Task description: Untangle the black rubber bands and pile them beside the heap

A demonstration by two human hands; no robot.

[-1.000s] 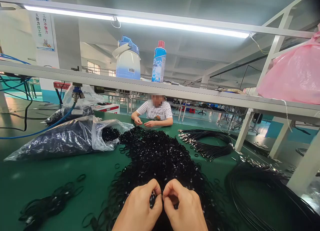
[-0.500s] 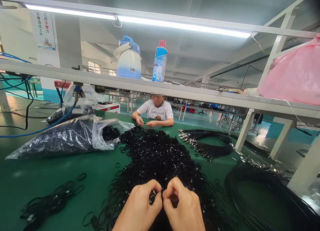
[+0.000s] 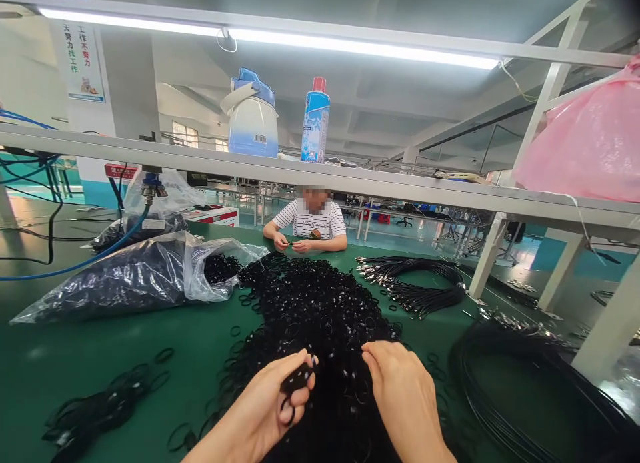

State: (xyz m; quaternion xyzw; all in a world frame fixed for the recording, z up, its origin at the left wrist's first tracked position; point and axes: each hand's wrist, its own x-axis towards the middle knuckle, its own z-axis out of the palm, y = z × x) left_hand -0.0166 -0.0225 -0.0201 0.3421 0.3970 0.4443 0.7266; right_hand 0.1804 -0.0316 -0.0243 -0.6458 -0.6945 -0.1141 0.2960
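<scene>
A big heap of small black rings (image 3: 315, 309) lies on the green table (image 3: 100, 363) in front of me. My left hand (image 3: 273, 403) is closed, pinching a small bunch of black rings between thumb and fingers at the heap's near edge. My right hand (image 3: 405, 396) lies on the heap to the right, fingers stretched forward and loosely together, with nothing visibly in it.
A clear plastic bag of black rings (image 3: 125, 276) lies at left. A small pile of rings (image 3: 100, 409) sits near left. Black cable bundles (image 3: 415, 286) and coils (image 3: 525, 383) lie right. A person in a striped shirt (image 3: 310, 223) works opposite. A shelf rail (image 3: 320, 179) carries a jug and spray can.
My hands were pinched together over the heap. They have drawn apart: the left keeps a bunch of rings and shifted left, the right opened and moved right onto the heap.
</scene>
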